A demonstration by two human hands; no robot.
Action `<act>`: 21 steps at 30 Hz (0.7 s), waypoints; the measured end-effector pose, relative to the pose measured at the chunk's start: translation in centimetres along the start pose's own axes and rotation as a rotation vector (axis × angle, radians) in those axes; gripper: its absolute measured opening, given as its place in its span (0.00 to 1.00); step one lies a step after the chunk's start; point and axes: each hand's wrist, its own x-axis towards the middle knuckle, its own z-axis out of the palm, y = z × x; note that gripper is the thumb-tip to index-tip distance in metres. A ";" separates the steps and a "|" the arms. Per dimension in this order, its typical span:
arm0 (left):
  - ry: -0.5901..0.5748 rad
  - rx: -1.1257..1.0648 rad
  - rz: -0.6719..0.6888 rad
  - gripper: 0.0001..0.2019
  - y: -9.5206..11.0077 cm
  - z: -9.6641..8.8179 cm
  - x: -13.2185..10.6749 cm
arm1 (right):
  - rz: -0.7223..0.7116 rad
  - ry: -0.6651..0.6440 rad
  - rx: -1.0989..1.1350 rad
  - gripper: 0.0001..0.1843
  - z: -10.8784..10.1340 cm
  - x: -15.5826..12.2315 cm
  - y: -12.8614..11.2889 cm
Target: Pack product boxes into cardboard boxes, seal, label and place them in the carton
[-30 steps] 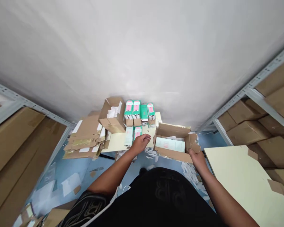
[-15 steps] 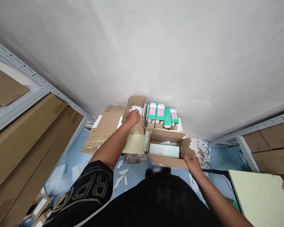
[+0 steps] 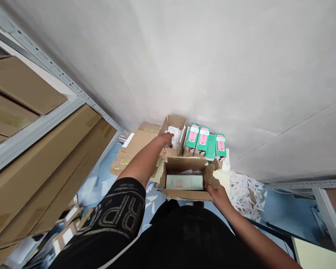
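Observation:
My left hand (image 3: 167, 138) reaches into a small open cardboard box (image 3: 176, 123) against the wall and rests on the white paper (image 3: 174, 133) inside; its fingers are curled, and what they hold is hidden. My right hand (image 3: 216, 191) grips the near right corner of an open torn cardboard box (image 3: 184, 164) in front of me. A pale green flat carton (image 3: 184, 182) lies inside that box. Several upright green and pink cartons (image 3: 204, 140) stand in a row by the wall, just right of the small box.
Flattened cardboard (image 3: 134, 144) is stacked left of the small box. Metal shelving (image 3: 44, 119) with large brown boxes runs along the left. White paper scraps (image 3: 246, 188) litter the blue floor at right. A pale tabletop corner (image 3: 319, 256) shows at bottom right.
My left hand moved from beside the green cartons up and left into the small box by the wall. My view turned left; the right hand kept its hold on the torn box.

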 end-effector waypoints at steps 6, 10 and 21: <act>-0.139 0.088 0.145 0.55 -0.9 0.2 3.3 | 0.040 0.013 0.003 0.16 3.9 1.1 -1.9; -0.160 0.001 0.240 0.38 -1.1 1.1 5.0 | 0.110 0.113 0.011 0.15 7.4 0.7 -3.1; 0.157 -0.241 0.591 0.18 -5.6 -3.8 0.7 | 0.225 0.357 0.024 0.16 13.9 -0.9 -6.3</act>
